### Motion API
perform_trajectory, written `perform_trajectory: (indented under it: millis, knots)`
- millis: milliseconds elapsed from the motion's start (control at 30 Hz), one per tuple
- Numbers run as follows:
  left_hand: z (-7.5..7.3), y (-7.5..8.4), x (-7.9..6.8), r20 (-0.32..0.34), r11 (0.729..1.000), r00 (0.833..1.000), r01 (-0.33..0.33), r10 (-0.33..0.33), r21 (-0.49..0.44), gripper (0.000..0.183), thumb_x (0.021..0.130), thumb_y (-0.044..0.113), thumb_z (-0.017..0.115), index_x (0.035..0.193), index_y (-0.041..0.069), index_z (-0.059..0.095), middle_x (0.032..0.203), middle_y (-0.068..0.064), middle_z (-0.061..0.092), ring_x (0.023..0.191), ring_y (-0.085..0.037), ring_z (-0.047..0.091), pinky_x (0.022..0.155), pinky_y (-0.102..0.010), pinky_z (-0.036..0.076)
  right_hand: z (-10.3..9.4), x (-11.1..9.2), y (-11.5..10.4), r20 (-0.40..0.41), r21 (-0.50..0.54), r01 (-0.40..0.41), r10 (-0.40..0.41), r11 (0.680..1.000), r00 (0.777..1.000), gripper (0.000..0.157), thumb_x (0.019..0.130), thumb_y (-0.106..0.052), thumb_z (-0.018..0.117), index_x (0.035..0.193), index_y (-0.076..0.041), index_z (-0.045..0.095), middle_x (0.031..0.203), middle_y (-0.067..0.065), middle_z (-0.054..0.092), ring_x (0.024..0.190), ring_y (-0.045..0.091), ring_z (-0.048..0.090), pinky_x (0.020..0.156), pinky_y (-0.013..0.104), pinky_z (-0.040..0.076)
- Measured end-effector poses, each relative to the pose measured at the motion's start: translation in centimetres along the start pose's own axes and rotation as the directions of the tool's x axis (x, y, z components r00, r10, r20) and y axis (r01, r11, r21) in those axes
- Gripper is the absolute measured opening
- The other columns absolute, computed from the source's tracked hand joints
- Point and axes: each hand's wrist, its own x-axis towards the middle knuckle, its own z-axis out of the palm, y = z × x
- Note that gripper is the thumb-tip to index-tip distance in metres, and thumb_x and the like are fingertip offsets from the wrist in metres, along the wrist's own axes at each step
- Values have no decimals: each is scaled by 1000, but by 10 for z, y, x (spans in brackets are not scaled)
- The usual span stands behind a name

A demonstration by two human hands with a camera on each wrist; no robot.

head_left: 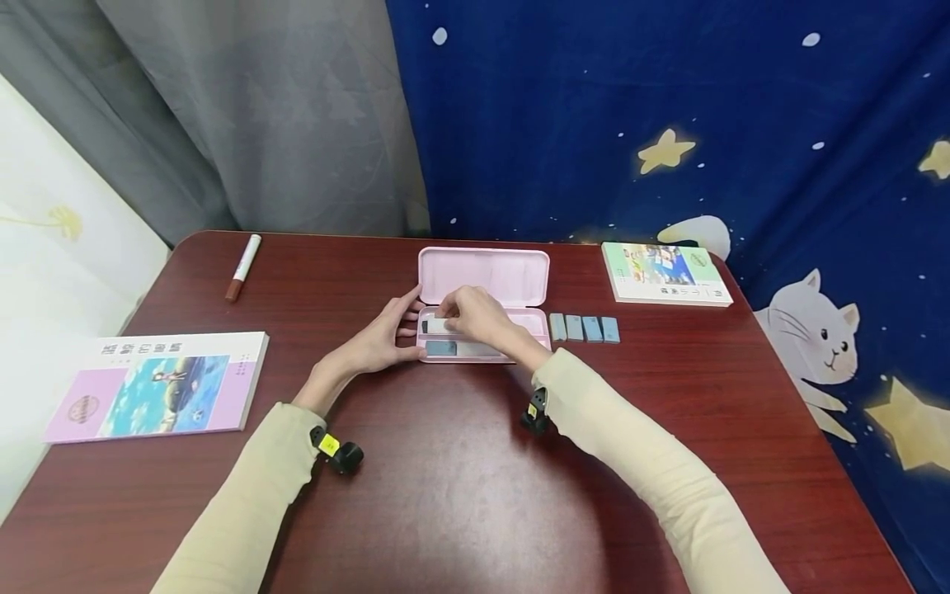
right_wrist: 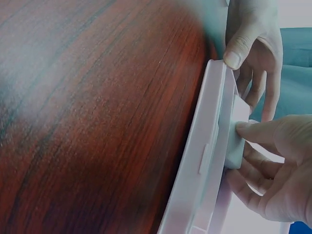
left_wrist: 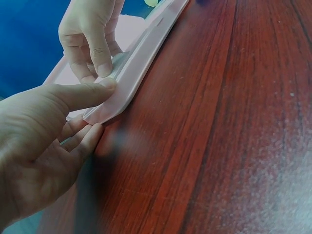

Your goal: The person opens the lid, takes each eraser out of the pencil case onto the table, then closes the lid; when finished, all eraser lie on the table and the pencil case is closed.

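An open pink pencil case (head_left: 484, 276) lies at the far middle of the table, its lid folded back. My left hand (head_left: 382, 337) holds its left end; in the left wrist view the thumb (left_wrist: 100, 90) presses on the rim while the other fingers sit at the case's side. Inside, my right hand (head_left: 478, 315) pinches a pale rectangular block (right_wrist: 236, 139) between thumb and fingers in the rear compartment. Along the front compartment lie a blue-grey block (head_left: 441, 348) and a paler one (head_left: 475, 349).
Several small grey and blue blocks (head_left: 591, 329) stand in a row just right of the case. A green-covered book (head_left: 668, 274) lies at the back right. To the left are a purple-and-blue book (head_left: 165, 388) and a white marker with brown cap (head_left: 244, 267). Curtains hang behind the table.
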Motion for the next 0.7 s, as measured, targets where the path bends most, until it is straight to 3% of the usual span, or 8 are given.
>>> perform_trajectory:
  millis: [300,500,700]
  knots:
    - [1,0,0,2,1000,1000,5,-5,-5,102,77,-9,75,152,-3,7,136,-27,30,124,-40,41,101,-50,41,-13,-5,9,-32,141,33,-29,989,999,15,86,-5,70,100,-8,75,86,1,71,79,13,61,71,26,47]
    - [1,0,0,-1,1000,1000,9,-9,-2,103,77,-8,76,153,-1,7,136,-26,31,124,-39,41,101,-49,42,-19,-8,20,-74,161,53,-42,986,996,15,86,-7,70,101,-7,73,86,2,69,78,15,63,70,26,48]
    - [0,0,0,5,1000,1000,20,-20,10,103,77,-7,76,153,0,7,136,-26,31,124,-39,40,101,-50,41,-22,-11,28,-85,195,69,-53,978,995,27,87,-6,70,113,-9,66,84,5,68,75,16,62,69,28,49]
